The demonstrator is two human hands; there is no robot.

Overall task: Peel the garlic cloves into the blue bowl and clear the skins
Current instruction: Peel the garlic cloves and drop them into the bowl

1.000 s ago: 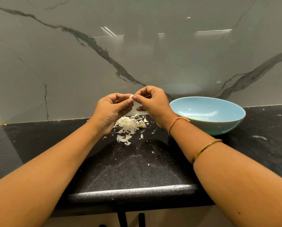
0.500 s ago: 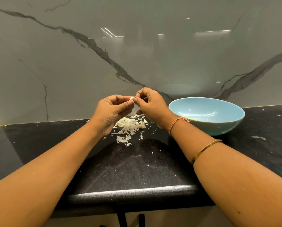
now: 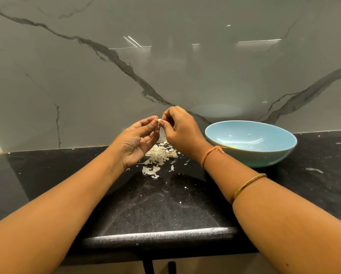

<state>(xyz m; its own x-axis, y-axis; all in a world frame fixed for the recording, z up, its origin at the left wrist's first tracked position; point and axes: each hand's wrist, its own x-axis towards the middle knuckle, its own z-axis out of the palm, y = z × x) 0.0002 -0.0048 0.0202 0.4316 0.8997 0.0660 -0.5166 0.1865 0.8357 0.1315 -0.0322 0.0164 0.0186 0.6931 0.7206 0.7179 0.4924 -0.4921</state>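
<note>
A small pale garlic clove [image 3: 159,120] is pinched between the fingertips of both hands, above the counter. My left hand [image 3: 139,140] holds it from the left with the palm turned up and the other fingers loosely curled. My right hand [image 3: 180,130] pinches it from the right with thumb and forefinger. Below the hands lies a pile of white garlic skins [image 3: 158,156] on the black counter. The blue bowl [image 3: 264,155] sits to the right of my right wrist, with a yellowish bit of its contents showing at the bottom.
The black speckled counter [image 3: 165,206] ends in a rounded front edge close to me. A grey marble wall [image 3: 165,66] rises right behind the hands and bowl. Loose skin flakes [image 3: 315,170] lie scattered to the right of the bowl.
My left hand has rolled palm-up and its fingers have loosened, while both hands still pinch the clove at the same spot. The bowl and skins have not moved.
</note>
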